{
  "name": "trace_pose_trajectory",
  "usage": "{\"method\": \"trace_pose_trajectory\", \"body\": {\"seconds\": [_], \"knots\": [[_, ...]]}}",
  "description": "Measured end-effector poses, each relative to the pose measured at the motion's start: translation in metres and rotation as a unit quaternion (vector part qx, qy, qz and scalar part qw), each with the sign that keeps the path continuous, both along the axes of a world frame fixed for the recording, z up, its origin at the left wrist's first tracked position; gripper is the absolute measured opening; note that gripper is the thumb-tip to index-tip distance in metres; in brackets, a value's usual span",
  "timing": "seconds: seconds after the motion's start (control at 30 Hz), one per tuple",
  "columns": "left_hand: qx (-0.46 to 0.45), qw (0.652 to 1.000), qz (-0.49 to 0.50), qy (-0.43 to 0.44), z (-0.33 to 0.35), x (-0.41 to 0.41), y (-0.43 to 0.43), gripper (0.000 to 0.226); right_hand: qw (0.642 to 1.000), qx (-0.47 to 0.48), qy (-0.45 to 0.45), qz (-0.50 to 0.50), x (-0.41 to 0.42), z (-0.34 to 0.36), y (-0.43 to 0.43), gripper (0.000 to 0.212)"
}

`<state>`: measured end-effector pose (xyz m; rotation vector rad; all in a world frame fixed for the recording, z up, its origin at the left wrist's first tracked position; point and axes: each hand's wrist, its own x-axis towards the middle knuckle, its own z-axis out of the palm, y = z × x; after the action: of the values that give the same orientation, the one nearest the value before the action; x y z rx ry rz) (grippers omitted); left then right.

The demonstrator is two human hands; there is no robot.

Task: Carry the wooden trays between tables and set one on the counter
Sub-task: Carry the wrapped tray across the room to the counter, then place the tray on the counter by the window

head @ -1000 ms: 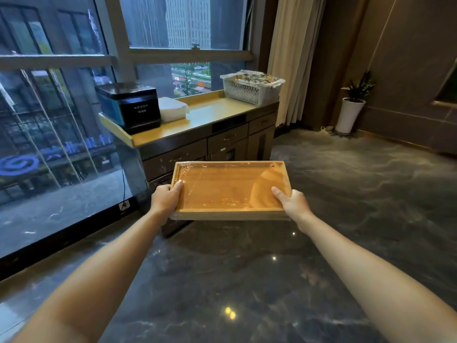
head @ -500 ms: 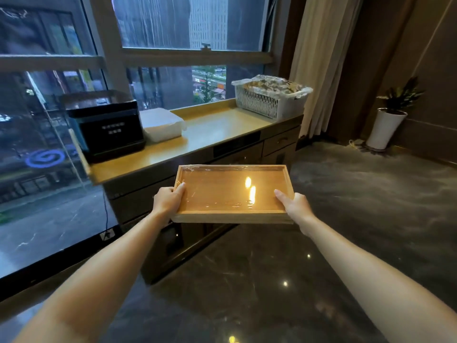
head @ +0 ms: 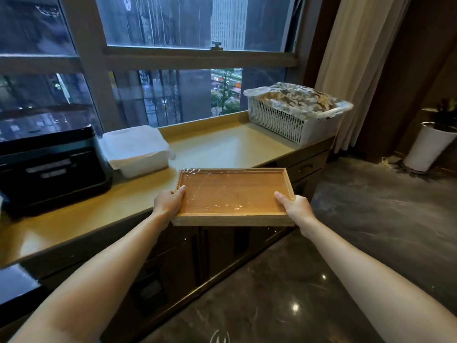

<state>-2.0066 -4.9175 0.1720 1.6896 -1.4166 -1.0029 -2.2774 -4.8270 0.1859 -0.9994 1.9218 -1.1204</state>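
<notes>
I hold a shallow wooden tray (head: 232,194) wrapped in clear film, level and in the air. My left hand (head: 168,203) grips its left edge with the thumb on the rim. My right hand (head: 295,207) grips the right edge the same way. The tray's far end hangs over the front edge of the yellow-topped counter (head: 222,147) under the window; its near end is still over the floor.
On the counter stand a black appliance (head: 49,169) at the left, a white lidded box (head: 137,149) beside it, and a white plastic basket (head: 294,115) at the right end. Drawers sit below. A potted plant (head: 430,142) and curtain are at the right.
I have walked closer to the counter. The tray, held the same way in both hands, now reaches over the counter's front edge instead of hanging in front of the drawers.
</notes>
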Motion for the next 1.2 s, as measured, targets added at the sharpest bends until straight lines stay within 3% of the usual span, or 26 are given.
{"method": "trace_pose_trajectory", "body": {"seconds": [0.27, 0.5, 0.9, 1.2], "knots": [[0.017, 0.999, 0.021, 0.032, 0.001, -0.059, -0.207, 0.044, 1.000, 0.014, 0.022, 0.006, -0.056, 0.012, -0.219, 0.062], [0.019, 0.998, 0.057, 0.019, 0.011, -0.099, -0.332, 0.050, 0.999, 0.017, 0.034, 0.035, -0.099, 0.021, -0.362, 0.065], [0.066, 0.972, 0.224, 0.023, -0.026, -0.150, -0.488, 0.051, 0.983, 0.046, 0.024, 0.173, -0.153, -0.014, -0.608, 0.052], [0.104, 0.947, 0.303, -0.015, -0.047, -0.147, -0.552, 0.048, 0.960, 0.108, 0.011, 0.259, -0.138, -0.043, -0.722, 0.044]]}}
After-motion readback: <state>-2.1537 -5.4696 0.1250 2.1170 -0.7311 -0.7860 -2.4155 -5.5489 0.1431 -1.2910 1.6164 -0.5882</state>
